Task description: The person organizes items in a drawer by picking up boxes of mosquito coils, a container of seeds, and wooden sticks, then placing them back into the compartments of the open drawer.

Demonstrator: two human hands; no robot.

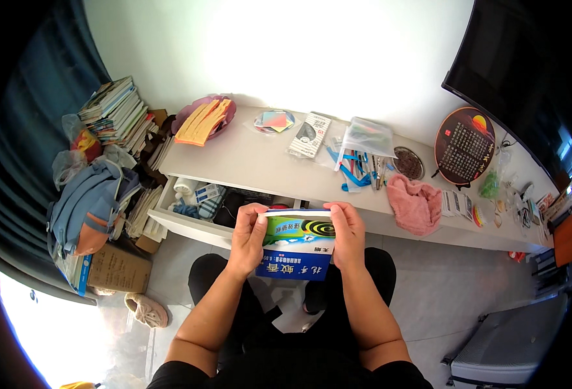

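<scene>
I hold a flat cardboard box, blue and green with a black spiral picture, in both hands above my lap. My left hand grips its left edge, thumb on the top flap. My right hand grips the right edge, fingers curled over the top corner. The box sits just in front of an open drawer of a low white cabinet. The drawer holds small bottles, boxes and a checked cloth.
On the cabinet top lie a pink towel, a clear bag with pens, a round dark plaque, a purple bowl of orange paper. Stacked books, a blue backpack, a cardboard box and a shoe stand left.
</scene>
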